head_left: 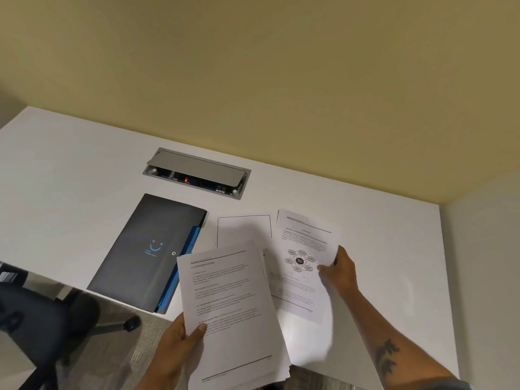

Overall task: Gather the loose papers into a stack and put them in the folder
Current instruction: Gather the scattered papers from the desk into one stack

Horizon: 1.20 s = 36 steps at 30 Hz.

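Stack: I hold the gathered stack (233,311) in my left hand (180,347), thumb on top near the lower left edge, fingers hidden under it; it hangs over the near edge of the desk (84,164), just right of the folder (146,251)
Diagram sheet: my right hand (337,271) pinches the diagram sheet (304,263) at its right edge, thumb on the printed face, the other fingers behind; it sits right of the folder, beyond the stack, and I cannot tell whether it is fully clear of the desk
Bordered sheet: one more bordered sheet (243,229) lies flat on the desk between the folder and the diagram sheet, its near part covered by the stack
Folder: closed, dark with a blue edge, flat on the desk left of all the papers, near edge overhanging a little
Handling: I judge the papers light, floppy and slick against each other; the stack's lower corners are already fanned, so a one-edge grip will let sheets slide. Better to hold a long edge, then square the pile by tapping it on the desk
Axis: stack's long axis runs away from me, leaning slightly left, text upright to me; the diagram sheet leans the other way; the folder's long axis slants up to the right
Progress: gathering part done, as I judge it; the folder is not yet opened
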Motion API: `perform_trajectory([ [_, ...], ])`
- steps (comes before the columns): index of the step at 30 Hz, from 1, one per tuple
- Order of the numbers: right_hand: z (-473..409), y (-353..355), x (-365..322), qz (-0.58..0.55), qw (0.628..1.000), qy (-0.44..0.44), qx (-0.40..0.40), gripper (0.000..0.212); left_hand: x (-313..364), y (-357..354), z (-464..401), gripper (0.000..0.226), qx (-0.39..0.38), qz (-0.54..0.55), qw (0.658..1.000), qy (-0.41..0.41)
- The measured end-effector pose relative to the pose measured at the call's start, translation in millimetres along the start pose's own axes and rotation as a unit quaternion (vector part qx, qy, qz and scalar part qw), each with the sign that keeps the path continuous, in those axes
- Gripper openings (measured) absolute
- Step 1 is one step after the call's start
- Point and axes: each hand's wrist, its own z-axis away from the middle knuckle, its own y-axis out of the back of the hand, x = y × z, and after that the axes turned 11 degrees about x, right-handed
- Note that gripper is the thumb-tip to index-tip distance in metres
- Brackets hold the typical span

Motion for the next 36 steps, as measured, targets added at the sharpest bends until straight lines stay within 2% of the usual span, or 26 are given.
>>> perform_trajectory([
  [2,-1,7,9,-0.083,0.995,-0.05,0.029,0.024,4,-1,-1,0.041,0.006,0.018,1.0,0.007],
  [4,-5,17,16,-0.13,0.989,-0.049,0.05,0.01,6,-2,-2,0.036,0.009,0.033,0.999,0.012],
  [10,-24,72,13,-0.225,0.969,-0.014,0.099,0.019,10,-3,-4,0.044,0.004,0.064,0.998,0.015],
  [14,-25,96,-2,-0.338,0.94,-0.038,0.027,0.023,11,-3,-7,0.043,-0.002,0.07,0.998,0.009],
  [16,-17,91,-13,-0.36,0.932,-0.04,-0.016,0.025,11,-3,-9,0.045,-0.004,0.06,0.998,0.008],
  [21,24,42,-40,-0.354,0.931,-0.013,-0.084,0.023,18,-4,-11,0.046,-0.019,0.068,0.997,0.002],
  [24,50,10,-50,-0.327,0.938,0.0,-0.117,0.024,21,-3,-12,0.038,-0.035,0.107,0.994,0.017],
  [29,80,-33,-49,-0.239,0.958,0.028,-0.157,0.023,30,-1,-13,0.035,-0.065,0.18,0.981,0.036],
  [36,99,-67,-45,-0.155,0.959,0.045,-0.234,0.05,24,3,-19,0.025,-0.054,0.163,0.983,0.063],
])
